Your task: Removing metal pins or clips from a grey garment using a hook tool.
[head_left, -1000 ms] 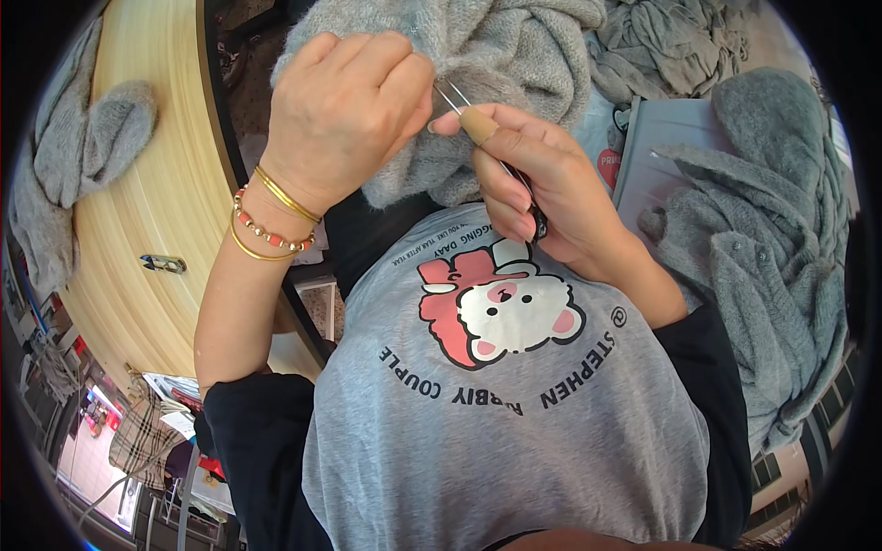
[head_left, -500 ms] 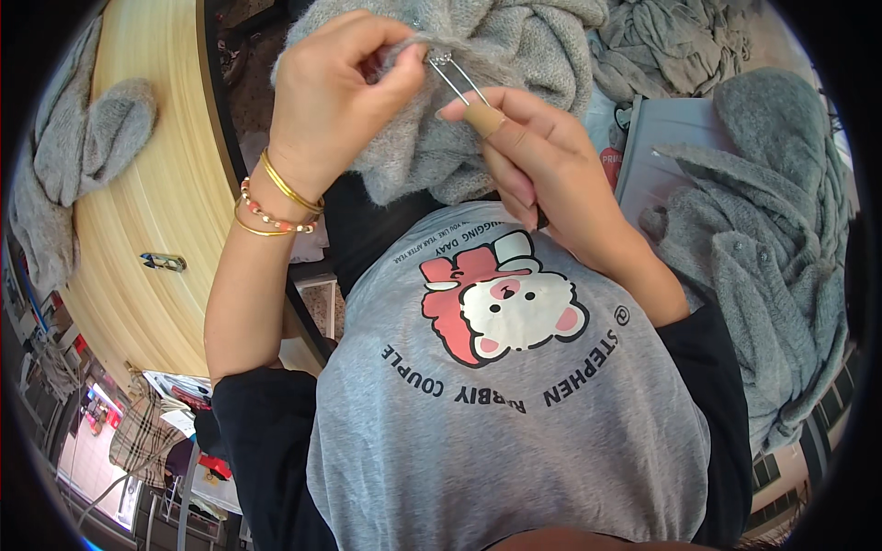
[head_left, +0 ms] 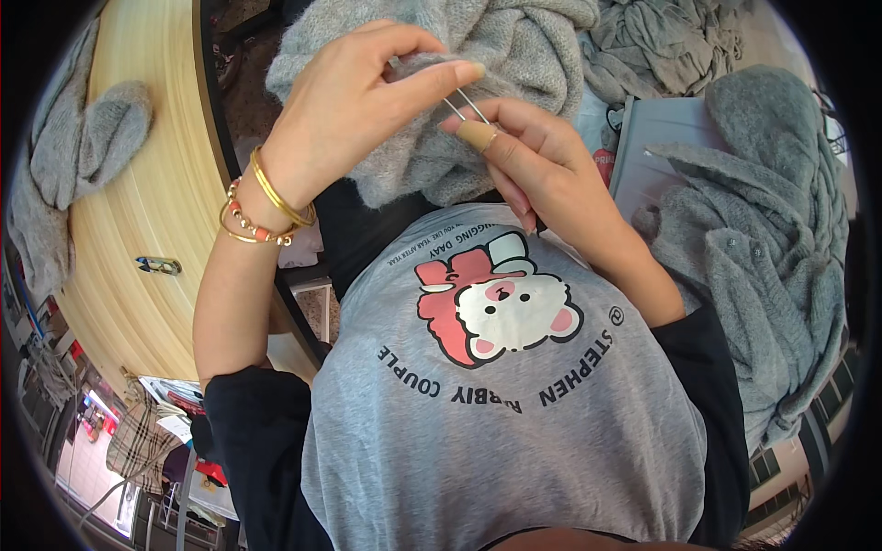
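A fuzzy grey knit is bunched at the top of the view, over my lap. My left hand pinches its upper edge between thumb and bent fingers, the thumb lying across the front. In my right hand, the fingers and a thumb wrapped in a tan covering grip a tool with two thin metal prongs. Its prongs point up and left to the knit's edge under my left thumb. That thumb hides the prong tips, so I cannot tell how they sit in the stitches.
On my left, a wooden table bears small thread snips and a grey knit piece. More grey knitwear lies heaped over a pale grey bin on my right. Another grey pile is farther back.
My left thumb has slid right and now covers the prong tips, which showed before at the knit's edge. My right hand has shifted slightly down and left, still gripping the tool.
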Motion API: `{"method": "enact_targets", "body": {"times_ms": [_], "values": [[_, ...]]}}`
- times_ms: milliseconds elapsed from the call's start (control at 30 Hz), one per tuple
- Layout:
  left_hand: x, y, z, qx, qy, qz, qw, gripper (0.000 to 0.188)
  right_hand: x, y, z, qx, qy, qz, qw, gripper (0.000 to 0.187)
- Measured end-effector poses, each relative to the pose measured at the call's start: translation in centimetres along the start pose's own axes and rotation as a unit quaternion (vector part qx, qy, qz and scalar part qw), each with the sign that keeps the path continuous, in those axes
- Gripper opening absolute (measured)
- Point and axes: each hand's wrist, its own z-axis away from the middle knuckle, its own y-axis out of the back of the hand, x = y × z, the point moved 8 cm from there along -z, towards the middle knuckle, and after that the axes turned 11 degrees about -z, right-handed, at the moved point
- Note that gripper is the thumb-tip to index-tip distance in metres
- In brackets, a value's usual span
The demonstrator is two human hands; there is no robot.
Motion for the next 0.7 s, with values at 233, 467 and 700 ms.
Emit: {"method": "enact_targets", "body": {"times_ms": [233, 467, 700], "values": [[2.8, 0.7, -0.9, -0.032, 0.018, -0.051, 0.998, 0.015, 0.3, -0.3, 0.0, -0.01, 0.002, 0.015, 1.0, 0.029], [0.5, 0.6, -0.2, 0.131, 0.101, 0.077, 0.983, 0.022, 0.2, -1.3, -0.2, -0.011, -0.062, -0.198, 0.978, 0.031], [-2.1, -1.2, 0.2, 0.086, 0.161, 0.233, 0.955, 0.02, 0.6, -1.3, -0.4, -0.039, -0.09, -0.301, 0.949, 0.032]]}}
